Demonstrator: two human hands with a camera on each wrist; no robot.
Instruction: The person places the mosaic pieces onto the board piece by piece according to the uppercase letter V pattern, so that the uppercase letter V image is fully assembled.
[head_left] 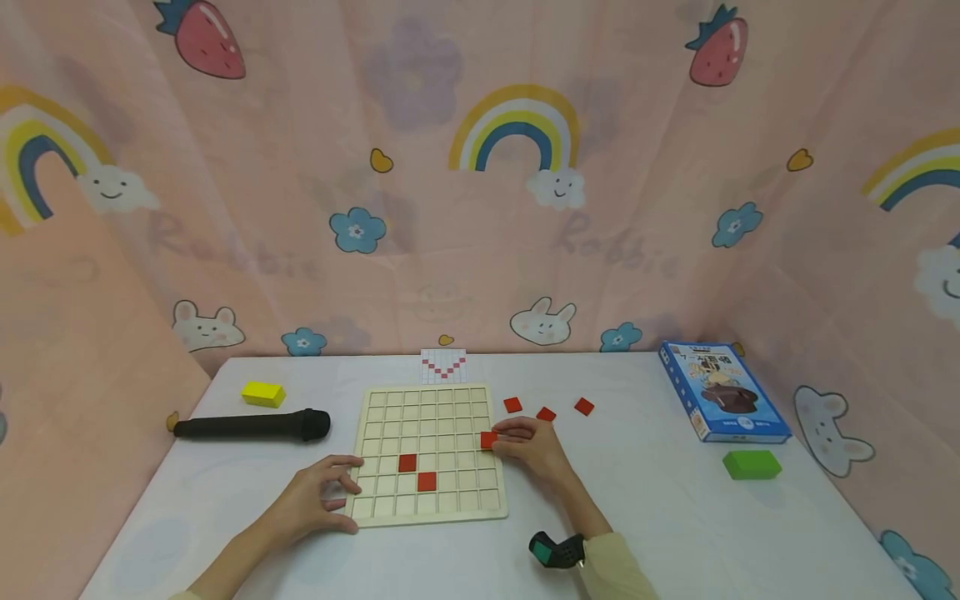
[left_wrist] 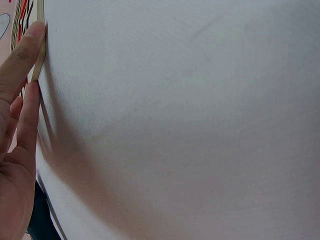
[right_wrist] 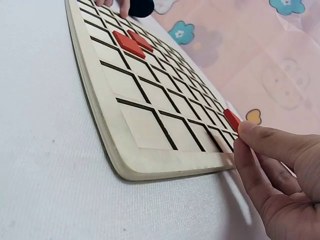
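Right hand (right_wrist: 285,177) — red tile (right_wrist: 231,119) between narrow fingers, at right edge of board (right_wrist: 150,165) — left hand (head_left: 311,500), fingers wide, opposite.

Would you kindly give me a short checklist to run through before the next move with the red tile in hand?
1. Right hand pinching the red tile: ok.
2. Left hand touching the board at its left side: ok.
3. Held tile lying flat in a cell: not ok, it is in hand.
4. Pattern card uncovered beyond the board: ok.
5. Loose red tiles right of the board: ok, three.
6. Held tile's intended cell: cannot tell.
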